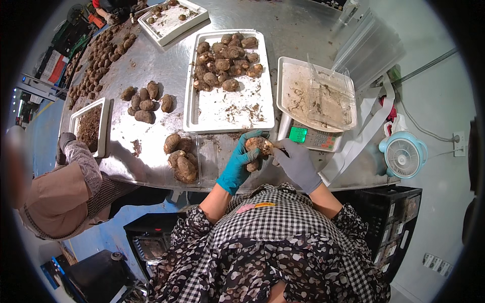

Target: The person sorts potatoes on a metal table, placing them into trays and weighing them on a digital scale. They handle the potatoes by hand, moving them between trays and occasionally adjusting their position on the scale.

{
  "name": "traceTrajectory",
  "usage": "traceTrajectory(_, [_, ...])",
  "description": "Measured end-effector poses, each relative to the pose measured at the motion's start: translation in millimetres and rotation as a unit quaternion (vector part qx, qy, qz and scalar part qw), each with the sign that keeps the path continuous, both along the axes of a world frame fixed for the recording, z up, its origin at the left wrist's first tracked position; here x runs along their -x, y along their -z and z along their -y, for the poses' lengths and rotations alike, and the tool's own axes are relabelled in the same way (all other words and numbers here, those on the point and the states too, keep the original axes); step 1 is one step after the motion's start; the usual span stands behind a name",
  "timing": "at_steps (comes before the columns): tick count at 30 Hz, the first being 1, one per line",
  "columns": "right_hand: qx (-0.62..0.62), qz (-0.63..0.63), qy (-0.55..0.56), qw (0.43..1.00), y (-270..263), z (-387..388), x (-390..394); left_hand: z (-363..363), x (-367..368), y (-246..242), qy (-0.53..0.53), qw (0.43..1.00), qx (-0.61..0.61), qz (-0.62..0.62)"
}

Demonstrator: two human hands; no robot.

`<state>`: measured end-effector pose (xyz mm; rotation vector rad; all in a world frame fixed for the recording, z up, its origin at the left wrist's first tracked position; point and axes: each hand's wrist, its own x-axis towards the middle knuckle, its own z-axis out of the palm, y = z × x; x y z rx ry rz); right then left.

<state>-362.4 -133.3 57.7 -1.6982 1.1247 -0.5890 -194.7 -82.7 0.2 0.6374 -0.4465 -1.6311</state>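
My left hand [242, 157], in a teal glove, holds a brown taro corm [257, 145] with a second, smaller corm [252, 166] below it. At the first corm's pale right end are the fingers of my right hand [293, 159], in a grey glove. Just beyond my hands lies a white tray [230, 127] with many corms [223, 62] and loose root scraps. A clear plastic punnet [199, 161] with several corms [185, 168] stands left of my left hand. Several loose corms [144, 105] lie on the metal table farther left.
A digital scale [314, 138] bears a tray [282, 94] with a clear container [329, 94]. Stacked clear containers [369, 45] and a blue fan [402, 154] stand at right. A co-worker [64, 189] is at left by a debris tray [102, 128]; another person [113, 11] works at far left.
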Motion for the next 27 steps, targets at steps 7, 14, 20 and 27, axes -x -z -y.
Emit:
traceTrajectory(7, [-0.043,0.026,0.0,0.999,-9,1,-4,-3,-1,-2,-0.005,0.999,0.011,0.045])
traceTrajectory(14, [-0.003,0.047,0.01,0.999,21,3,-2,-4,-3,-5,0.023,0.999,0.006,-0.025])
traceTrajectory(20, [-0.063,0.125,-0.001,0.99,29,6,-1,-3,-1,8,-0.006,0.987,-0.029,-0.157])
traceTrajectory(27, [-0.04,0.019,-0.01,0.999,-4,5,-3,3,-9,15,0.019,0.998,0.062,-0.016])
